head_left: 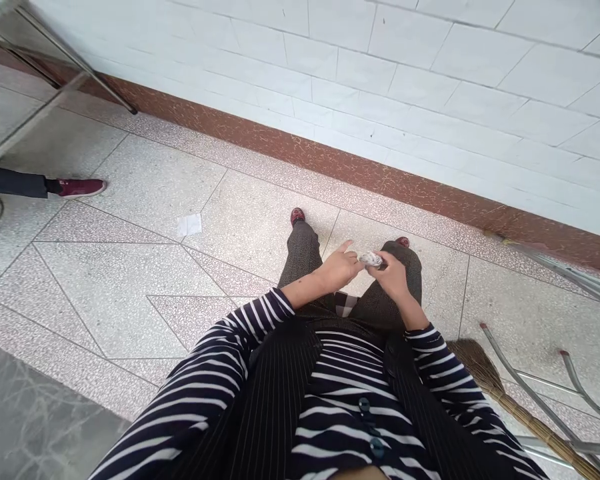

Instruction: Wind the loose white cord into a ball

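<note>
A small, pale, dark-speckled bundle (370,259) is between my hands, in front of my lap. My right hand (392,275) is closed round its right side, thumb and fingers pressed on it. At its left end are the curled fingers of my left hand (339,269), while the left thumb points up, away from the bundle. What the bundle is made of is too small to make out. Below my hands are my dark trouser legs (303,257), and a checked piece of cloth (346,304) shows between them.
A white paper (189,225) lies on the speckled floor to the left. Another person's leg and red shoe (83,187) are farther left, near a metal-legged table (103,83). At right are a straw broom (525,417) and metal chair legs (523,387). A tiled wall (360,87) stands ahead.
</note>
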`<state>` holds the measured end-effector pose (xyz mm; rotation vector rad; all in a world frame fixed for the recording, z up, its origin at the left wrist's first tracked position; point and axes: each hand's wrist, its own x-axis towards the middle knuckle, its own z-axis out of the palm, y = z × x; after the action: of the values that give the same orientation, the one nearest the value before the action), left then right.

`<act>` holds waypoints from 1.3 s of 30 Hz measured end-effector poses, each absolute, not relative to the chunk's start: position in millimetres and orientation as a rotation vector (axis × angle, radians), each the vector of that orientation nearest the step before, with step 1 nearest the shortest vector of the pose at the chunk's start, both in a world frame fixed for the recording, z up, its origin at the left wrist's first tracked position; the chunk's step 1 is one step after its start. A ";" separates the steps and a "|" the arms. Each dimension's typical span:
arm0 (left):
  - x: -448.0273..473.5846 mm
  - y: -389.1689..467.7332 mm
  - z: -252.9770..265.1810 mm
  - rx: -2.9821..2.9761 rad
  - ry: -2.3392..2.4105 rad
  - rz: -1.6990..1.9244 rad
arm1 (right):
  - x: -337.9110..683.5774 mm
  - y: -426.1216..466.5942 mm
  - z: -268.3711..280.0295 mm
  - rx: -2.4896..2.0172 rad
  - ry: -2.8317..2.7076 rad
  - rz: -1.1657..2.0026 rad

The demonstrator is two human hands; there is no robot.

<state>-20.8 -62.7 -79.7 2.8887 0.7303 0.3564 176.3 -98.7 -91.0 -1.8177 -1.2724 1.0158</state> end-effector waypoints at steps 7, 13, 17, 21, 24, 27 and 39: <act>-22.0 -35.2 -85.3 2.889 0.647 0.380 | 165.0 -121.5 -79.2 -1.655 -1.379 1.441; -13.3 -27.8 -112.7 2.287 0.962 0.433 | 176.6 -122.5 -59.9 -1.456 -1.096 1.535; -4.4 -41.5 -132.2 1.906 1.027 0.315 | 194.6 -97.3 -59.6 -1.542 -0.928 1.297; -2.5 -55.7 -131.5 1.816 0.887 0.137 | 205.8 -72.7 -72.2 -1.735 -0.900 1.044; -5.4 -51.3 -115.7 2.046 0.855 0.094 | 199.6 -70.1 -86.3 -1.834 -0.963 0.989; -9.8 -34.2 -97.1 2.387 0.848 0.165 | 182.2 -82.3 -95.8 -1.792 -1.081 1.182; -5.3 -18.6 -117.1 1.844 0.990 0.371 | 202.4 -76.1 -43.8 -1.482 -0.865 1.252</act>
<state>-5.3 -18.6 -117.1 1.8445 0.9897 0.3712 202.4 -76.1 -43.8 -1.4819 -0.8652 1.2519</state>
